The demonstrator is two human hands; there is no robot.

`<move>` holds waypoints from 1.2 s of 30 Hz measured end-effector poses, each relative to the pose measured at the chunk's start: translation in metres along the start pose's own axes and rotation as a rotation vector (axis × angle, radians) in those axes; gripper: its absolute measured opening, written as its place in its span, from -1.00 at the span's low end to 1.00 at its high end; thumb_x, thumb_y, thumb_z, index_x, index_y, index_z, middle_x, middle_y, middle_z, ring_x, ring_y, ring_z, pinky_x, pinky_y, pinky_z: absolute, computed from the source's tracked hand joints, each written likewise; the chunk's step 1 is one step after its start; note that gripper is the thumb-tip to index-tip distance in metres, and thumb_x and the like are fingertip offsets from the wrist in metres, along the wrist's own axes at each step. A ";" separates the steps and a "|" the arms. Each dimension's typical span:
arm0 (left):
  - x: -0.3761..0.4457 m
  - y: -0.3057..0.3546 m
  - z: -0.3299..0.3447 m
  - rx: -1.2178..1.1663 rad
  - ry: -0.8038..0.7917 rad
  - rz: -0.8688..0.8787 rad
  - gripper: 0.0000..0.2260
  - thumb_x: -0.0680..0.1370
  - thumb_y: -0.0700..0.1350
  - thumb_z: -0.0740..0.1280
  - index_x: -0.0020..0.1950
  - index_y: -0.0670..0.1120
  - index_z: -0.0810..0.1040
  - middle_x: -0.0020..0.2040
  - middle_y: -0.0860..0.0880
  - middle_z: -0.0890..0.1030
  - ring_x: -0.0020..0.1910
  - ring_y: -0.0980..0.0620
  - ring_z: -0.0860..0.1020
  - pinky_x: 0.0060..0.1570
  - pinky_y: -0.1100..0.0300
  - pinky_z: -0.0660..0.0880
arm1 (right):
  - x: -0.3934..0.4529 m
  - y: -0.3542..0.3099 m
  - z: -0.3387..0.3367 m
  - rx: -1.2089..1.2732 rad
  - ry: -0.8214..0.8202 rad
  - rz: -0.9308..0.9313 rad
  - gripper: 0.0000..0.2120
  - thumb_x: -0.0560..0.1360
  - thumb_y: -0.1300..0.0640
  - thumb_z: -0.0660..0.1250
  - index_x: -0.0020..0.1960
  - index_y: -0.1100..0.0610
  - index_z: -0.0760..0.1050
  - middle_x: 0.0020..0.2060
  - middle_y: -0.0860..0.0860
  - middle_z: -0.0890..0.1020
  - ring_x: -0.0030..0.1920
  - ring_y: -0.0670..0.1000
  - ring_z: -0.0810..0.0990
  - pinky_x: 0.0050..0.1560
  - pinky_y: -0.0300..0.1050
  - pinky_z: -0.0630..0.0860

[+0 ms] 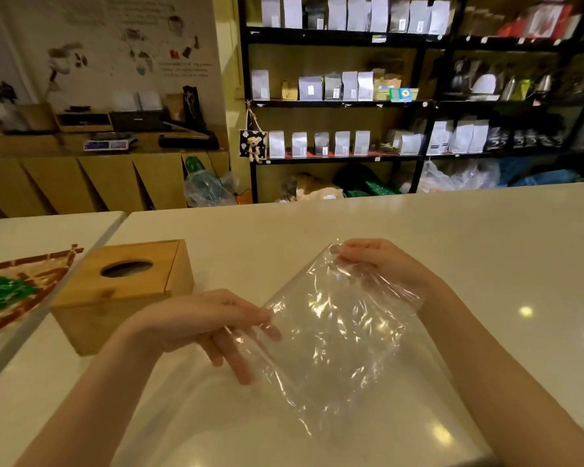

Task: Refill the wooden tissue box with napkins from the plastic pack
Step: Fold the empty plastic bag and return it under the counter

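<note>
**Wooden tissue box: position relative to hands**

Wooden tissue box (123, 291) stands on the white table (452, 237), lid closed, just beyond the left hand (203, 320), well apart from the right hand (378, 261). Its long axis runs diagonally, near-left to far-right. Both hands pinch one clear plastic pack (334, 335), apparently empty, stretched between them. Stocked shelves (402, 102) stand behind.

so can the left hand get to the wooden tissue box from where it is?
Probably yes: the wooden tissue box sits just beyond the left hand with nothing between, but its fingers hold the clear plastic bag.
</note>
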State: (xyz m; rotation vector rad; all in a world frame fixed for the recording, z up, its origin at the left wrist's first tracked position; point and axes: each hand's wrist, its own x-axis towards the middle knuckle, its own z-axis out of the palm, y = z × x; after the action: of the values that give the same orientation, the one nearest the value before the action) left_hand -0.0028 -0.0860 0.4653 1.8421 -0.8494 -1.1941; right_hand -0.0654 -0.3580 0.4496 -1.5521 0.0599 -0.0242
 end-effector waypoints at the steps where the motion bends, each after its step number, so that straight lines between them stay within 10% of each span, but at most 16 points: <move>1: 0.002 -0.002 0.002 0.036 -0.043 -0.028 -0.46 0.26 0.32 0.36 0.05 -0.04 0.62 0.03 -0.13 0.69 -0.22 -0.02 0.69 -0.42 0.36 0.50 | -0.001 0.000 0.003 0.029 -0.012 0.022 -0.88 0.39 0.14 0.39 -0.13 0.16 0.65 -0.29 0.00 0.72 -0.39 -0.08 0.61 -0.44 -0.31 0.50; 4: 0.009 -0.008 0.009 0.050 -0.087 0.002 -0.56 0.34 0.20 0.38 0.04 -0.09 0.64 -0.04 -0.07 0.70 -0.16 0.04 0.66 -0.25 0.30 0.55 | -0.015 -0.001 0.018 0.171 0.020 0.101 -0.87 0.47 0.23 0.31 -0.17 0.22 0.62 -0.35 0.00 0.72 -0.49 -0.16 0.61 -0.51 -0.38 0.48; 7: 0.012 -0.013 0.020 -0.177 0.012 0.079 -0.65 0.33 -0.01 0.45 -0.02 -0.23 0.63 -0.22 -0.05 0.71 -0.25 0.06 0.64 -0.24 0.24 0.60 | -0.031 0.002 0.027 0.366 -0.117 -0.122 -0.76 0.39 0.16 0.37 0.05 0.17 0.62 -0.05 0.07 0.71 -0.02 -0.03 0.68 0.02 -0.25 0.58; 11: -0.005 -0.024 0.059 -0.501 0.295 0.141 -0.88 0.29 -0.17 0.41 -0.21 -0.17 0.65 -0.34 -0.06 0.65 -0.45 0.08 0.54 -0.50 0.28 0.55 | -0.062 0.007 0.038 0.789 0.044 -0.014 -0.68 0.49 0.07 0.21 -0.14 0.29 0.61 -0.33 0.20 0.70 -0.37 0.10 0.70 -0.47 -0.18 0.60; 13: -0.022 -0.035 0.080 -0.603 0.442 0.170 -0.88 0.33 -0.19 0.41 -0.17 -0.19 0.64 -0.30 -0.08 0.66 -0.42 0.09 0.54 -0.52 0.30 0.53 | -0.085 0.018 0.055 0.858 0.014 0.028 -0.45 0.53 -0.11 0.10 -0.05 0.34 0.62 -0.14 0.25 0.70 -0.18 0.15 0.71 -0.24 -0.09 0.66; 17: -0.068 -0.060 0.130 -0.640 0.673 0.180 -0.94 0.46 -0.26 0.36 -0.12 -0.21 0.61 -0.27 -0.10 0.64 -0.45 0.15 0.59 -0.50 0.30 0.54 | -0.141 0.047 0.105 0.763 -0.150 0.160 -0.32 0.34 -0.12 0.39 0.31 0.29 0.42 0.30 0.28 0.46 0.31 0.25 0.44 0.26 0.14 0.40; 23: -0.134 -0.110 0.206 -0.498 0.820 0.268 -0.92 0.45 -0.26 0.35 -0.12 -0.13 0.63 -0.35 0.01 0.69 -0.34 0.14 0.65 -0.44 0.31 0.56 | -0.223 0.099 0.170 0.264 0.008 0.115 -0.75 0.46 0.32 0.27 0.12 0.22 0.54 -0.04 0.13 0.71 -0.01 0.08 0.68 -0.13 -0.17 0.62; 29: -0.144 -0.190 0.251 -0.491 0.676 0.041 -0.91 0.43 -0.22 0.39 -0.11 -0.11 0.66 -0.33 0.07 0.71 -0.28 0.17 0.64 -0.32 0.38 0.53 | -0.258 0.167 0.192 0.221 0.104 0.285 -0.77 0.50 0.30 0.26 0.11 0.15 0.57 0.04 0.10 0.69 0.08 0.03 0.64 0.14 -0.04 0.54; 36: -0.090 -0.315 0.283 -0.644 0.635 -0.260 -0.93 0.46 -0.19 0.37 -0.15 -0.06 0.65 -0.23 -0.04 0.67 -0.26 0.09 0.58 -0.37 0.39 0.48 | -0.245 0.305 0.205 0.190 0.196 0.578 -0.85 0.49 0.30 0.28 0.01 0.21 0.59 -0.06 0.15 0.69 -0.15 -0.02 0.67 -0.19 -0.22 0.57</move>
State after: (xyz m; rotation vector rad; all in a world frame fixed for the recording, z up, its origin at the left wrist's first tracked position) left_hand -0.2588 0.0736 0.1553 1.6395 0.1304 -0.8039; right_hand -0.3054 -0.1347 0.1544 -1.2918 0.6399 0.2678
